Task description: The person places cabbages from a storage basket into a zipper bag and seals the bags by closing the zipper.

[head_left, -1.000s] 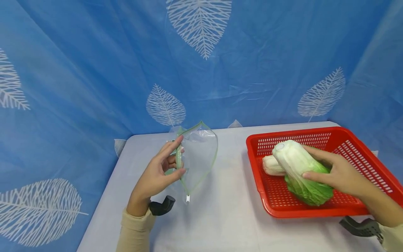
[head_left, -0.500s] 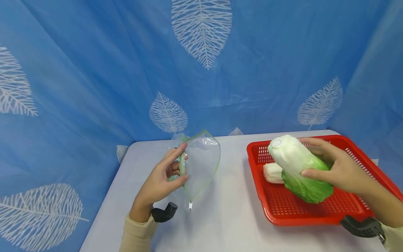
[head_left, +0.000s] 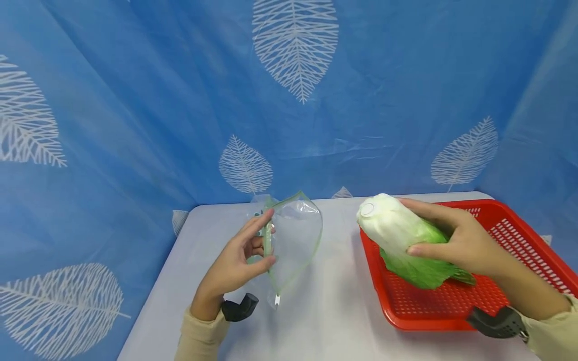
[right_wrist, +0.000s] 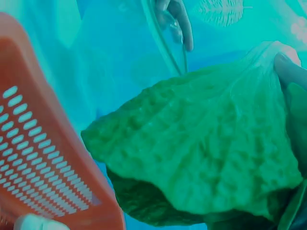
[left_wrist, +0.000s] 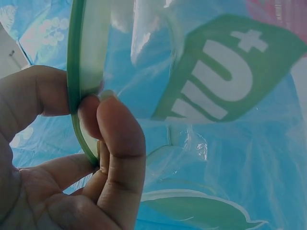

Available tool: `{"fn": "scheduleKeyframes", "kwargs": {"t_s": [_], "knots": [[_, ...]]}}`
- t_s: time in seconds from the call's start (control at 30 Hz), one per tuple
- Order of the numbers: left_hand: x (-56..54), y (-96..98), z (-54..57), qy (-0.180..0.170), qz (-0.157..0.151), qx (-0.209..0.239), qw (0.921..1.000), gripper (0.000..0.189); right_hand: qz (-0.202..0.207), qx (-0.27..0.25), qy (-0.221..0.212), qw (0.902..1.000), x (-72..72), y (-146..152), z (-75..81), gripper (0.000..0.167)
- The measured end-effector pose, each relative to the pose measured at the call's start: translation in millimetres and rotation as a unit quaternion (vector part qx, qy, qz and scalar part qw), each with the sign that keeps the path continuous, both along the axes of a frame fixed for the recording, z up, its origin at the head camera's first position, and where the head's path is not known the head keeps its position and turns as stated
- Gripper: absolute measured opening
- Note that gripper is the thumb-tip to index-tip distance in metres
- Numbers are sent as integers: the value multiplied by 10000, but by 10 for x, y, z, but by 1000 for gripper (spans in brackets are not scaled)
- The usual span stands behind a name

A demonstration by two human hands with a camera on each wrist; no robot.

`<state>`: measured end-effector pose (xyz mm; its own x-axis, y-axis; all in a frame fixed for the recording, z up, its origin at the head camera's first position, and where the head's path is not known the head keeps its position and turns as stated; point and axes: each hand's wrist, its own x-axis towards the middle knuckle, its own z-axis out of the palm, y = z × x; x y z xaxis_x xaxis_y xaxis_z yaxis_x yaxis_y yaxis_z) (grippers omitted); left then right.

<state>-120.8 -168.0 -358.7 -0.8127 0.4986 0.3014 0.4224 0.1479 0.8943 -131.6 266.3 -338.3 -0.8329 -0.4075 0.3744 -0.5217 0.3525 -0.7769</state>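
My left hand point(head_left: 237, 258) holds a clear zip-top bag point(head_left: 300, 233) by its green-edged rim, and the bag's mouth gapes to the right. Close up in the left wrist view, curled fingers point(left_wrist: 122, 158) grip the bag's green strip point(left_wrist: 74, 52), and a green printed patch shows on the film. My right hand point(head_left: 456, 243) grips a napa cabbage point(head_left: 393, 225) from its right side, thumb in front and fingers behind. The cabbage's white base points left toward the bag, apart from it. Its green leaves point(right_wrist: 206, 148) fill much of the right wrist view.
A red slotted basket point(head_left: 384, 306) stands on the white table point(head_left: 325, 321) under the cabbage and right arm. At the right wrist view's lower left, a white rounded end point(right_wrist: 41, 223) shows inside the basket. A blue leaf-print cloth point(head_left: 370, 100) hangs behind.
My right hand has raised the cabbage and carried it left, over the basket's left edge; it now covers the second cabbage in the head view. My left hand keeps its hold on the bag.
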Motion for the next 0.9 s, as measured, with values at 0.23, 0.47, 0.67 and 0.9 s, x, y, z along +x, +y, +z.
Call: {"fn": "scheduleKeyframes", "kwargs": {"t_s": [0.23,0.47,0.67,0.9], "knots": [[-30,44,-30,23,-178,-36,9998,87,229,280,74,9993,-65,-283,113,83],[-36,90,-51,-160,-355,-24,9992,88,963,38,60,9953,-176,-619,185,85],[-45,128,-45,-114,-432,-7,9990,88,986,80,-462,9940,-192,-826,184,79],[-33,155,-70,-190,-416,-32,9990,87,779,1028,-337,9911,-203,-1016,116,71]]}}
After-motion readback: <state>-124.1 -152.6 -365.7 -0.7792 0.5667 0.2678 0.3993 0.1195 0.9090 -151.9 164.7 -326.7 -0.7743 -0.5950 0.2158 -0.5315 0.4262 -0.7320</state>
